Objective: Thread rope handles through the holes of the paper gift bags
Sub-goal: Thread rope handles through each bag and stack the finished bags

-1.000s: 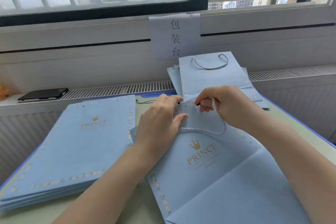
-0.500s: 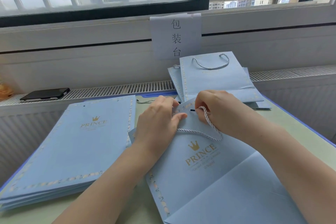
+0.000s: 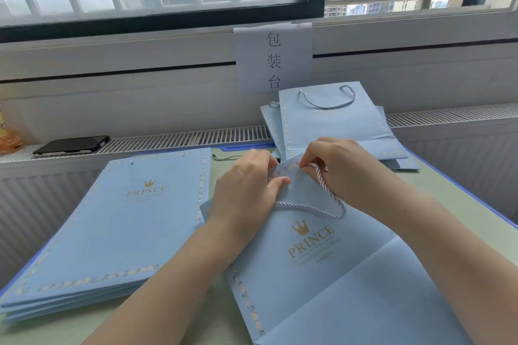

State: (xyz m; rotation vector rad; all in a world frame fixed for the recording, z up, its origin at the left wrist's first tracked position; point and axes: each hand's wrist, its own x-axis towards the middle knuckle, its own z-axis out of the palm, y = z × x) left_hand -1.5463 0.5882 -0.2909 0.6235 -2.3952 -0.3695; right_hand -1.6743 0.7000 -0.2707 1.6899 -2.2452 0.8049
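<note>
Head view: left hand [image 3: 246, 190] pinches the thin, bendy light-blue paper gift bag [image 3: 322, 260] top edge; right hand [image 3: 336, 168] pinches the soft, floppy twisted grey-white rope handle [image 3: 322, 196] near its tip.

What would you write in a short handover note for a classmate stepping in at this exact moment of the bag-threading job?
Left hand: pinches the top edge of the current bag, steadying it.
Right hand: pinches the free end of the rope handle at that top edge; the hole itself is hidden by the fingers.
Rope: its other end runs under the left hand, so I cannot tell whether it is threaded.
Done: finished bags with handles lean at the back.
Left: finish this bag's handles, then work through the flat stack of unthreaded bags on the left. A spare rope lies behind the hands.
</note>
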